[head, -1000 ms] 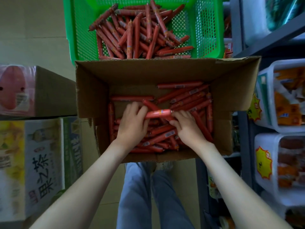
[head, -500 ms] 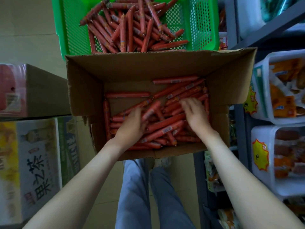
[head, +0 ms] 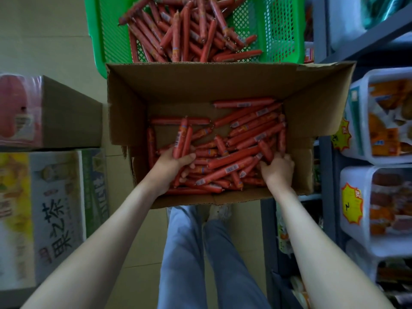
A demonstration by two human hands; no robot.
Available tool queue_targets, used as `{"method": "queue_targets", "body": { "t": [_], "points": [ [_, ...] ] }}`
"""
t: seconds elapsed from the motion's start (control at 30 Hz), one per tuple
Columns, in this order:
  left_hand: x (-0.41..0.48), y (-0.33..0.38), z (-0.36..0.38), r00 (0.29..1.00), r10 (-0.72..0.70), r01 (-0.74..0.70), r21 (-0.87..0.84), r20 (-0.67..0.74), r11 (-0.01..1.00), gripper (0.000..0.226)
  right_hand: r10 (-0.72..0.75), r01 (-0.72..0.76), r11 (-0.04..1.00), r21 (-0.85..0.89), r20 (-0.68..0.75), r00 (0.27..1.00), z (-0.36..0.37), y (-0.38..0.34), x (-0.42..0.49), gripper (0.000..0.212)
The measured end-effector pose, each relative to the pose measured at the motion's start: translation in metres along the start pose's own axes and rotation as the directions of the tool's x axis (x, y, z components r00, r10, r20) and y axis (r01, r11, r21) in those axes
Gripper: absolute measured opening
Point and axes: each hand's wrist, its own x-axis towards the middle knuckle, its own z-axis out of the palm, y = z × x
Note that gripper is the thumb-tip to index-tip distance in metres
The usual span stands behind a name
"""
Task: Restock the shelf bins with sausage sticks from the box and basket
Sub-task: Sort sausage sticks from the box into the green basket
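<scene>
red sausage sticks (head: 181, 141), two or three, clamped in left fingers (head: 189, 157), far ends poking up off the pile (head: 240, 157). right fingers (head: 282, 156) dug into the pile at the near right corner, curled round at least one stick, count hidden. left hand (head: 174, 163) thumb side up, wrist low over the near wall. right hand (head: 277, 169) knuckles up. both forearms reach forward and down.

other sticks lie loose in the cardboard box (head: 223, 79), more heaped in the green basket (head: 287, 27) behind it. shelf bins (head: 359, 101) off to the right, well apart from both hands.

risks: wrappers look slick, so the left bundle could fan out and drop on the lift. right grab could snag neighbours and spill them over the wall. cannot tell what the box sits on, so a hard push might shift it.
</scene>
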Motion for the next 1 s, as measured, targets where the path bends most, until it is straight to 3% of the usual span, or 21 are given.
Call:
{"method": "queue_targets", "body": {
  "t": [0.07,0.2,0.3,0.43,0.5,0.57,0.7,0.73,0.83,0.9,0.97,1.0],
  "points": [
    [0.001,-0.001,0.005,1.000,0.011,-0.011,0.020,0.010,1.000,0.013,-0.026,0.025,0.999,0.021,0.040,0.999,-0.001,-0.010,0.000,0.044],
    [0.006,-0.005,0.017,0.998,0.050,-0.050,-0.015,-0.038,0.999,0.012,-0.269,0.269,0.963,-0.013,-0.040,0.962,0.002,-0.020,-0.013,0.034],
    [0.009,-0.006,0.021,0.994,0.073,-0.075,-0.027,-0.080,0.997,0.010,-0.374,0.374,0.918,0.131,-0.021,0.927,0.012,-0.030,-0.031,0.040],
    [0.012,-0.005,0.016,0.967,0.125,-0.126,0.010,-0.222,0.992,0.010,-0.330,0.247,0.777,0.579,0.041,0.943,0.016,-0.047,-0.045,0.036],
    [0.015,-0.006,0.011,0.939,0.190,-0.141,0.183,-0.286,0.973,0.013,-0.310,0.153,0.698,0.700,0.101,0.945,0.013,-0.055,-0.044,0.032],
    [0.019,-0.008,0.006,0.919,0.249,-0.130,0.363,-0.304,0.923,0.013,-0.390,0.128,0.662,0.739,0.194,0.900,0.010,-0.061,-0.043,0.033],
    [0.020,-0.008,0.006,0.912,0.239,-0.080,0.426,-0.334,0.901,0.017,-0.679,0.494,0.678,0.544,0.206,0.705,0.008,-0.069,-0.037,0.054],
    [0.019,-0.007,0.009,0.908,0.240,-0.083,0.413,-0.344,0.907,0.020,-0.678,0.504,0.675,0.539,0.181,0.713,0.008,-0.068,-0.034,0.053],
    [0.016,-0.005,0.016,0.902,0.240,-0.124,0.318,-0.358,0.940,0.018,-0.476,0.388,0.726,0.568,0.008,0.879,0.003,-0.054,-0.019,0.041],
    [0.015,-0.007,0.018,0.906,0.247,-0.147,0.292,-0.343,0.945,0.013,-0.364,0.354,0.837,0.417,-0.058,0.930,0.001,-0.034,-0.005,0.034],
    [0.012,-0.010,0.020,0.914,0.259,-0.158,0.312,-0.313,0.937,0.012,-0.258,0.242,0.961,0.132,0.120,0.959,-0.005,-0.014,0.001,0.067],
    [0.011,-0.011,0.021,0.917,0.261,-0.163,0.316,-0.300,0.935,0.012,-0.208,0.216,0.976,-0.007,0.237,0.949,-0.005,-0.006,0.000,0.085]
  ]
}}
